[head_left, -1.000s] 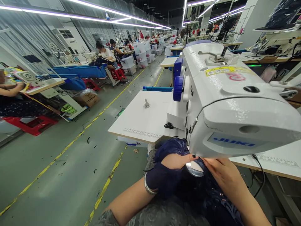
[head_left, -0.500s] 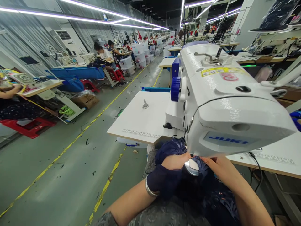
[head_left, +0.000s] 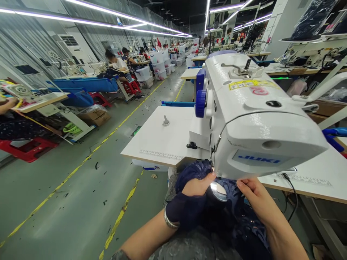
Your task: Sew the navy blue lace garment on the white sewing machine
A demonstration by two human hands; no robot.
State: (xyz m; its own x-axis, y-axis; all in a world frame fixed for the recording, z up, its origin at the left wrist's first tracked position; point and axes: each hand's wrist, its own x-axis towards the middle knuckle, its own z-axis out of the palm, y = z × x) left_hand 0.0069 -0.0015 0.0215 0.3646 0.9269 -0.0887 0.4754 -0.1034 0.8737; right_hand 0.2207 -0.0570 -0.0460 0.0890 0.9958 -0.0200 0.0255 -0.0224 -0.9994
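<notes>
Tabletop [head_left: 151, 137], white, beside a white sewing machine [head_left: 241, 95]. Navy fabric [head_left: 235, 196] bunched just below the machine's head [head_left: 257, 160]. Right hand [head_left: 254, 191] with thumb and finger pinched on the fabric. Left hand [head_left: 197, 185] with thumb against the fabric and fingers hidden, so cannot tell the grip. Rounded metal piece [head_left: 218, 191] between the hands. Silver bracelet [head_left: 170, 221] on the left arm [head_left: 148, 234].

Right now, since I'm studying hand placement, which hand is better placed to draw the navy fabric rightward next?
Right, I think: the right hand pinches the navy fabric from that side, while the left hand has fabric draped over it.
</notes>
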